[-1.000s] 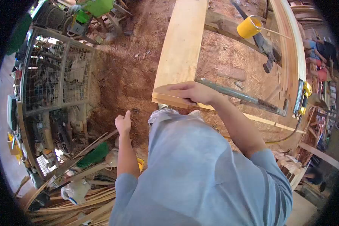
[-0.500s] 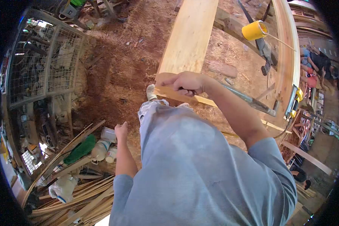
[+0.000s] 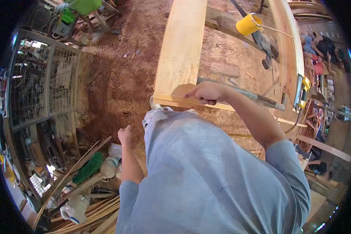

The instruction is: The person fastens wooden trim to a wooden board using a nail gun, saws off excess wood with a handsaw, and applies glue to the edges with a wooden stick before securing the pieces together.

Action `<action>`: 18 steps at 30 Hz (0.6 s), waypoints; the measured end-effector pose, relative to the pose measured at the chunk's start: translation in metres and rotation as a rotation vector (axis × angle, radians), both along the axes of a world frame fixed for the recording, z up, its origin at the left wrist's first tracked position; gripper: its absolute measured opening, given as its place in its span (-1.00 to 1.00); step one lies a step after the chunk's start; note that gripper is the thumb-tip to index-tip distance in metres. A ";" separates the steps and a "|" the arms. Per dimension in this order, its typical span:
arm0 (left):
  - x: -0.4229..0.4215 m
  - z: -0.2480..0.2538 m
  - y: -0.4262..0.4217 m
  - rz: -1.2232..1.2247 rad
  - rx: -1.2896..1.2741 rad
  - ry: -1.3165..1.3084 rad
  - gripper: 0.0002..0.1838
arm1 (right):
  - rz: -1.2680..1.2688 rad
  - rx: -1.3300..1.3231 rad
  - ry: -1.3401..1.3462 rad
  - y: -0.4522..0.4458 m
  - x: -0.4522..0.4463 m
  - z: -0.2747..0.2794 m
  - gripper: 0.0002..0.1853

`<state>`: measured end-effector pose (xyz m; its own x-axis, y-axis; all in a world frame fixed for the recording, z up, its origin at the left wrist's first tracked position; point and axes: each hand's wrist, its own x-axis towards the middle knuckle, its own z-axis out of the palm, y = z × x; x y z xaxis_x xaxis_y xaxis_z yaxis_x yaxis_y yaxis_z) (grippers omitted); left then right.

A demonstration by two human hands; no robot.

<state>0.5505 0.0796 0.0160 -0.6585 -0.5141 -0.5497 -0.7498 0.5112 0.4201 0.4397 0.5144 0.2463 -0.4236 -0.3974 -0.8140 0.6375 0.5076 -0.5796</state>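
Note:
A wide pale board (image 3: 181, 50) runs away from me, with a narrow wood strip (image 3: 175, 101) across its near end. My right hand (image 3: 207, 93) is over the right part of that end, index finger pointing left along the board and the other fingers curled; nothing shows in it. Whether it touches the wood I cannot tell. My left hand (image 3: 125, 134) hangs low at my left side, away from the board, fingers curled in, with nothing visible in them. A metal pipe or bar (image 3: 245, 93) lies just right of my right hand.
A yellow cup (image 3: 249, 25) with a stick stands at the upper right, near a clamp (image 3: 264, 50). Long boards and a yellow-black tool (image 3: 303, 89) are further right. A wire-mesh frame (image 3: 46, 78) is at left, wood strips (image 3: 91, 214) at lower left. People (image 3: 319, 50) are at far right.
My right hand has shifted rightward along the board's near end, its index finger still extended. My left hand has dropped slightly lower and its fingers are more curled. The camera view has shifted.

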 end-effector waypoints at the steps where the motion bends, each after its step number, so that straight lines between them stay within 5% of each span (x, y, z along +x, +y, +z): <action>1: 0.000 -0.021 -0.007 0.000 0.045 0.050 -0.52 | -0.013 0.021 0.005 0.008 0.003 0.000 -0.43; 3: -0.009 -0.020 -0.003 -0.012 0.093 0.099 -0.50 | -0.037 0.044 0.010 0.023 0.009 0.001 -0.47; 5: -0.036 0.036 0.025 -0.109 0.167 0.114 -0.51 | 0.428 0.462 0.102 0.038 0.008 0.001 -0.62; 7: -0.062 0.047 0.039 -0.158 0.162 0.203 -0.52 | 0.594 0.721 0.443 0.085 0.030 -0.048 -0.79; 8: -0.077 0.053 0.049 -0.194 0.159 0.288 -0.52 | 0.586 0.725 0.445 0.087 0.034 -0.030 -0.79; 10: -0.099 0.099 0.091 -0.243 0.238 0.536 -0.52 | -0.230 0.345 0.471 0.078 0.049 0.024 -0.79; 14: -0.130 0.142 0.135 -0.398 0.272 0.595 -0.52 | -0.267 0.432 0.617 0.070 0.061 0.020 -0.69; 16: -0.140 0.160 0.143 -0.470 0.256 0.660 -0.55 | -0.574 0.009 0.497 0.043 0.059 0.008 -0.70; 18: -0.144 0.167 0.138 -0.449 0.277 0.641 -0.56 | -0.673 -0.102 0.353 0.008 0.055 0.004 -0.71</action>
